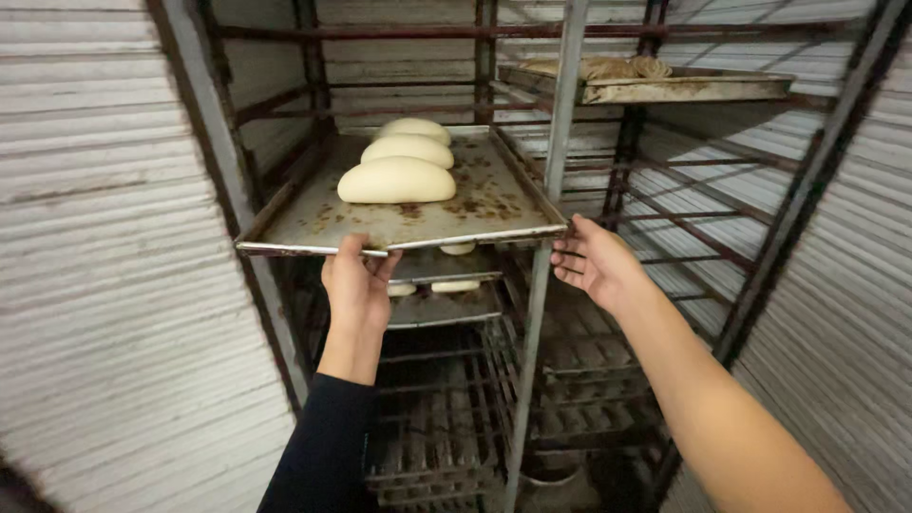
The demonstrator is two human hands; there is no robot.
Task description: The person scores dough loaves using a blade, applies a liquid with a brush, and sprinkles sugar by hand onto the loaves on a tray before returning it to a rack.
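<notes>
Gripping the near edge of a metal tray [418, 223], the left hand [356, 285] has its thumb up over the rim and its fingers curled beneath, so it is closed on the tray's front lip near the middle. The arm behind it wears a dark sleeve [318, 446]. The right hand [594, 261] sits at the tray's front right corner, fingers loosely spread and bent toward the metal; whether the fingertips touch the corner or rest just beside it cannot be told, since a grey upright post [556, 171] of the rack [760, 275] crosses right there. The right forearm is bare.

The tray lies roughly level, partly slid onto the rack's rails, its front edge projecting toward the person. Its surface is stained with brown baked-on spots. Three pale, smooth, oblong dough loaves [396, 180] lie on the left half of it, in a row running away from the camera, each touching or nearly touching the next.

Below the held tray, a second tray [442, 306] sits in the rack with more pale dough pieces showing at its front edge. Up to the right, another tray [665, 87] rests on a higher rail and carries brownish bread. Lower rails of the rack are dark. Corrugated metal walls [104, 237] stand on both sides.
</notes>
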